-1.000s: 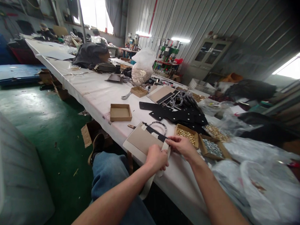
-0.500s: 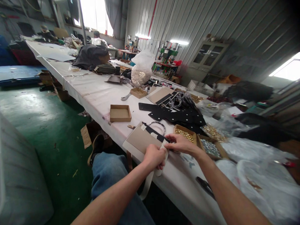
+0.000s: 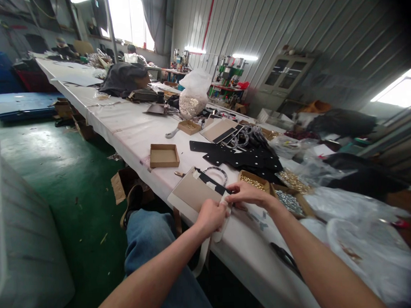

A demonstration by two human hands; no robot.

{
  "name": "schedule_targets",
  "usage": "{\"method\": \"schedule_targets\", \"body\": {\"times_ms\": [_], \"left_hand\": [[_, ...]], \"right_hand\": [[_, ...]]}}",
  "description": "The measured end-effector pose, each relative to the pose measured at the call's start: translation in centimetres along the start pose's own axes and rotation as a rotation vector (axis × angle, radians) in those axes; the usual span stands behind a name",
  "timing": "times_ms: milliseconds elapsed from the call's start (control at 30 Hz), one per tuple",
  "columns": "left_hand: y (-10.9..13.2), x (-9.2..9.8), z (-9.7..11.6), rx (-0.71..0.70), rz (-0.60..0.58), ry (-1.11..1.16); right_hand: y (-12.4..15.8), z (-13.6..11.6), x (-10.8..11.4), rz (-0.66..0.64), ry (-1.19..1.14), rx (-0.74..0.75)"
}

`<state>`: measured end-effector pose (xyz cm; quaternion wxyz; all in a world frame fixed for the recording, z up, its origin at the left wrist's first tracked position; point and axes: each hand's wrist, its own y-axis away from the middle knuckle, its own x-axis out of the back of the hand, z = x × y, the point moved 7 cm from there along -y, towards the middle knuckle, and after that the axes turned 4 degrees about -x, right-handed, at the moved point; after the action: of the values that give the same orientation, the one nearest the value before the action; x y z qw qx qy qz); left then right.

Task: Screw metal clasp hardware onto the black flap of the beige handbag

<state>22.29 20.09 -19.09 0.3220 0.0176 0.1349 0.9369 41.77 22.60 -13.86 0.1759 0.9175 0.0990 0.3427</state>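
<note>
A flat beige panel [image 3: 188, 191] with a black strip and pale patches along its far edge lies at the table's near edge. A ring-shaped handle [image 3: 220, 171] shows behind it. My left hand [image 3: 211, 215] is closed at the panel's right end, on a pale strap [image 3: 205, 251] that hangs below the table edge. My right hand [image 3: 243, 193] pinches the panel's right corner, its thumb against the pale material. Beside it stand boxes of gold studs [image 3: 252, 181] and silver studs [image 3: 289, 202].
An open cardboard box [image 3: 164, 156] sits left of the panel. Black strips with studs [image 3: 239, 157] lie beyond. Black scissors [image 3: 285, 257] rest by my right forearm. Plastic bags [image 3: 359, 238] fill the right side. A grey bin [image 3: 25, 234] stands at left.
Both hands stay at the panel's right end with only slight shifts. My left hand has moved up a little. The panel has hardly moved.
</note>
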Motion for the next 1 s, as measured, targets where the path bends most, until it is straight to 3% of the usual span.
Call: {"method": "schedule_targets", "body": {"times_ms": [267, 500, 567, 633, 700, 767, 833, 900, 1000], "left_hand": [[0.4, 0.1, 0.7, 0.041, -0.026, 0.04], [0.6, -0.6, 1.6, -0.018, 0.007, 0.06], [1.9, -1.7, 2.7, -0.045, -0.043, 0.067], [3.8, -3.0, 4.9, -0.141, -0.114, 0.055], [5.7, -3.6, 7.2, -0.257, -0.112, 0.02], [7.1, -2.9, 8.2, -0.293, -0.034, 0.016], [8.0, -1.4, 7.6, -0.247, -0.004, 0.088], [8.7, 1.0, 5.9, -0.191, -0.005, 0.18], [10.0, 6.0, 2.9, -0.154, 0.119, 0.255]], "right_hand": [[-0.5, -0.4, -0.3, -0.053, 0.006, -0.02], [-0.2, -1.3, 0.0, 0.045, 0.064, -0.046], [-0.2, -1.3, -0.1, 0.042, 0.057, -0.059], [-0.2, -1.3, 0.0, 0.038, 0.04, -0.082], [0.2, -1.4, 0.1, 0.036, 0.006, -0.094], [1.0, -1.5, 0.1, 0.034, -0.033, -0.084], [2.1, -1.3, -0.1, 0.032, -0.122, -0.061], [2.9, -0.6, -0.5, 0.068, -0.281, -0.055], [3.2, 1.0, -1.2, 0.205, -0.43, -0.058]]}}
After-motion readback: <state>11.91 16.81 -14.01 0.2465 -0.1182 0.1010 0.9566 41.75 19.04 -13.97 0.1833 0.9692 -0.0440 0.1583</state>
